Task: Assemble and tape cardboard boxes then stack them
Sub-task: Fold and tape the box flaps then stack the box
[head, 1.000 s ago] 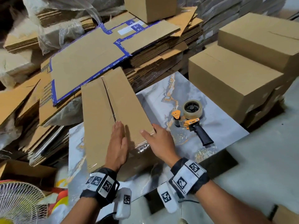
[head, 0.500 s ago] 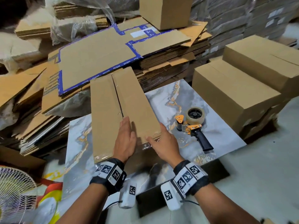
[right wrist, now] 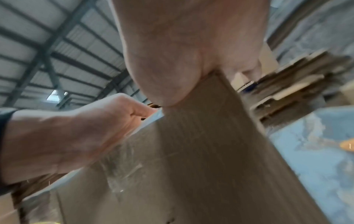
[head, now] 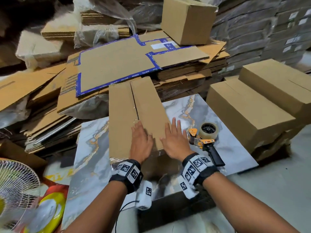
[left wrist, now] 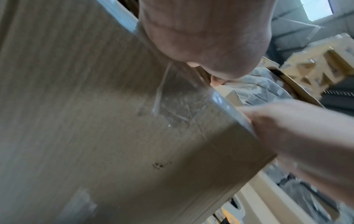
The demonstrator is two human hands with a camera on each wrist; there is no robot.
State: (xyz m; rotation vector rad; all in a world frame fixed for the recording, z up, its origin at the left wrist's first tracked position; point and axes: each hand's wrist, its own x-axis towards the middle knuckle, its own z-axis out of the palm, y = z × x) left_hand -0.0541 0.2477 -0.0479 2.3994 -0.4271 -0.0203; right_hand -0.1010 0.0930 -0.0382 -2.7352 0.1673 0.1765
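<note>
A long brown cardboard box (head: 121, 115) stands on the marble tabletop (head: 94, 165), its two top flaps meeting at a centre seam. My left hand (head: 140, 140) lies flat on the near end of the top, fingers straight. My right hand (head: 175, 140) lies flat beside it on the right flap, fingers reaching past the box's right edge. Clear tape (left wrist: 182, 103) runs over the near end wall, also seen as tape (right wrist: 118, 166) in the right wrist view. An orange tape dispenser (head: 204, 138) with a black handle lies right of the box.
Taped boxes (head: 249, 115) are stacked at the right. Piles of flat cardboard (head: 117, 64) and one upright box (head: 186, 21) fill the back. A fan (head: 15, 185) stands at the lower left. The table's near edge lies under my wrists.
Both hands slid forward along the box top, and the right hand flattened out from the near right corner onto the flap. The head view shifted, so the box sits more centred.
</note>
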